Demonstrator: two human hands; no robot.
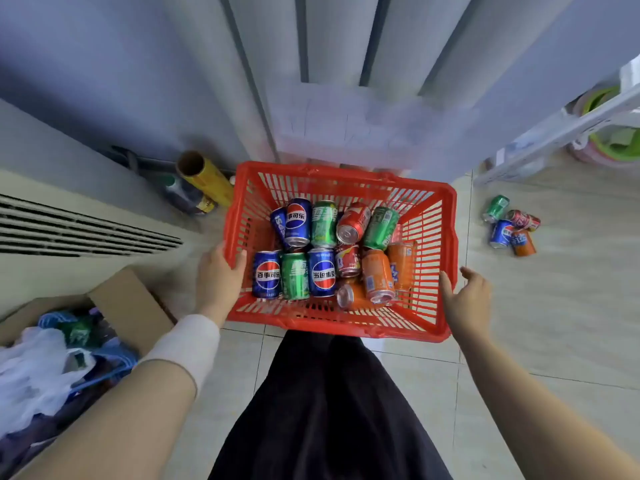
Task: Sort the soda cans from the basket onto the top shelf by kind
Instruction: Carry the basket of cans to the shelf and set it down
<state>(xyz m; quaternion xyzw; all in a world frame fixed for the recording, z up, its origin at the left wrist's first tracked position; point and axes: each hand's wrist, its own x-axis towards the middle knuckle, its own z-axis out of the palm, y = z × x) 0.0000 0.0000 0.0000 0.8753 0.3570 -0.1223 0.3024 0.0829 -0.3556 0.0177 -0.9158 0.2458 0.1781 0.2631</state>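
Note:
A red plastic basket (446, 244) sits on the tiled floor in front of me. Inside lie several soda cans: blue ones (266, 274), green ones (324, 224), red ones (353, 223) and orange ones (378, 280). My left hand (220, 275) grips the basket's left rim, with the fingers curled over the edge. My right hand (467, 299) hovers at the basket's right rim with its fingers spread and relaxed, the thumb close to the rim. No shelf top shows in this view.
Several loose cans (512, 225) lie on the floor to the right. A white rack (554, 133) stands at the right with green and pink tubs. A cardboard box (131, 306) of bags sits at the left. A yellow roll (204, 174) leans by the wall.

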